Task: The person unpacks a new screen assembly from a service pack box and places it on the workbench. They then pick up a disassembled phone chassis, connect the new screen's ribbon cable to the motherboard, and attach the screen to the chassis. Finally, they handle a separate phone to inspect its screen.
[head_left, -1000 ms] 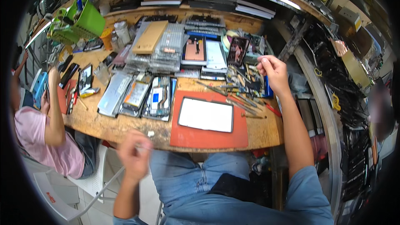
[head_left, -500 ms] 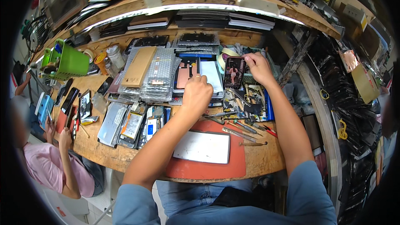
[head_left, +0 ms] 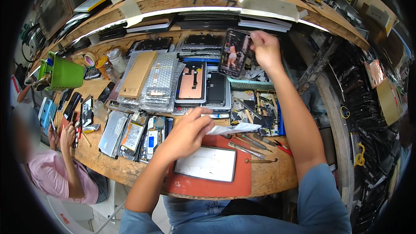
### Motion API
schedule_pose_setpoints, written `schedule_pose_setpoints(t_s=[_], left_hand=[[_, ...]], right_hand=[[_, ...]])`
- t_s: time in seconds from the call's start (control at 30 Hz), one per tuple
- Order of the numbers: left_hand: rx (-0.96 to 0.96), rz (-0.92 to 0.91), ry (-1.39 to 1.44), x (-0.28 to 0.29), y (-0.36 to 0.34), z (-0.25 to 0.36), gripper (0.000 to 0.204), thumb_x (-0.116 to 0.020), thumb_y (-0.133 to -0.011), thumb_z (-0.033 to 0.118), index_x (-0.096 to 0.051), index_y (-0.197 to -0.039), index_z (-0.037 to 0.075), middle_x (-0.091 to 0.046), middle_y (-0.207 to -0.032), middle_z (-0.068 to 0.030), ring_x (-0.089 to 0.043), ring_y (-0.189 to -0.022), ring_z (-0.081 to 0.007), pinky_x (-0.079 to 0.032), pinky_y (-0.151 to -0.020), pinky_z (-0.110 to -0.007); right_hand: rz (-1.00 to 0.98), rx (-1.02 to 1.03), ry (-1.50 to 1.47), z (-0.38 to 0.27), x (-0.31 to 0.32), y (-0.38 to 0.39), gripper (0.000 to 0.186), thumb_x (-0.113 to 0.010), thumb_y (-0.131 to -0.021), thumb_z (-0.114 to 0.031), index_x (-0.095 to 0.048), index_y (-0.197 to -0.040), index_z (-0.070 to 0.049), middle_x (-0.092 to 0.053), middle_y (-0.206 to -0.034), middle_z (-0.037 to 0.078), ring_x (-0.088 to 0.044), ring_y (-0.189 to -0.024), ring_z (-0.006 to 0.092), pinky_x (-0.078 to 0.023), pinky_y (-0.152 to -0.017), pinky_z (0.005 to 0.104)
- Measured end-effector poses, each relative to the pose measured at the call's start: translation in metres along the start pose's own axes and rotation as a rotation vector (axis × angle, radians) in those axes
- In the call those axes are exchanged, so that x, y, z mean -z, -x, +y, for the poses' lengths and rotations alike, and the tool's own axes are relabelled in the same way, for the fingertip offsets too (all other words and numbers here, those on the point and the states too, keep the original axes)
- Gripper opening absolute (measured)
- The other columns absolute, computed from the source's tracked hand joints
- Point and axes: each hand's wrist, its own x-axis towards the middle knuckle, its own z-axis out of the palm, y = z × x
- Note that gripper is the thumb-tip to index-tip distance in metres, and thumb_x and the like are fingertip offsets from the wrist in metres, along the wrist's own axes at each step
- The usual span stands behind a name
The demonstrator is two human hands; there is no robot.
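My left hand (head_left: 186, 132) is closed on one end of a thin white sheet (head_left: 236, 128), which is seen nearly edge-on and stretches to the right above the tools. My right hand (head_left: 265, 51) grips a smartphone (head_left: 235, 54) by its right side, raised over a pale green basket (head_left: 255, 83), its lit screen showing a picture. Beneath my left hand, a white rectangular panel (head_left: 207, 164) with a dark border lies on a red mat (head_left: 225, 187). Beyond that hand, a tablet-like part with a copper-coloured middle (head_left: 190, 82) lies beside a dark panel (head_left: 216, 89).
Bubble-wrapped packs (head_left: 160, 76) with a cardboard box (head_left: 138, 74) stand left of centre. Opened phones (head_left: 133, 134) lie nearer. Screwdrivers (head_left: 253, 142) and a tray of small parts (head_left: 262, 112) are at right. A shelf (head_left: 208, 1) overhangs the back. Another person (head_left: 60, 169) works at left.
My left hand has come nearer with the white sheet, uncovering the dark panel at the stack. My right hand has raised the phone up and to the left, tilting it.
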Motion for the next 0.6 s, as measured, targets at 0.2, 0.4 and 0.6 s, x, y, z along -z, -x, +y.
schedule_pose_setpoints(t_s=[0.2, 0.4, 0.6], left_hand=[[0.129, -0.063, -0.16, -0.04, -0.021, -0.025, 0.015, -0.06, -0.101, 0.005, -0.065, -0.113, -0.002, -0.065, -0.136, -0.0256, -0.065, -0.12, -0.0465, -0.052, -0.102, -0.052], [-0.002, 0.196, -0.235, -0.056, -0.015, -0.026, 0.015, -0.059, -0.1, 0.005, -0.063, -0.112, -0.003, -0.062, -0.116, -0.0235, -0.065, -0.105, -0.046, -0.054, -0.095, -0.054], [0.102, 0.064, -0.198, -0.063, -0.016, -0.015, 0.02, -0.065, -0.086, -0.003, -0.061, -0.106, -0.006, -0.06, -0.11, -0.023, -0.068, -0.103, -0.0433, -0.058, -0.092, -0.052]], right_hand=[[-0.014, 0.115, 0.059, 0.039, -0.064, -0.017, 0.022, -0.067, -0.102, -0.017, -0.077, -0.108, 0.002, -0.076, -0.103, 0.023, -0.073, -0.097, 0.0429, -0.056, -0.088, 0.0449], [-0.01, 0.164, 0.142, 0.029, -0.073, -0.019, 0.022, -0.066, -0.102, -0.017, -0.078, -0.108, 0.0, -0.076, -0.103, 0.021, -0.072, -0.097, 0.0434, -0.056, -0.086, 0.0456], [0.032, 0.212, 0.188, 0.026, -0.073, -0.016, 0.018, -0.066, -0.101, -0.012, -0.078, -0.108, 0.0, -0.075, -0.1, 0.02, -0.072, -0.095, 0.0426, -0.056, -0.084, 0.0452]])
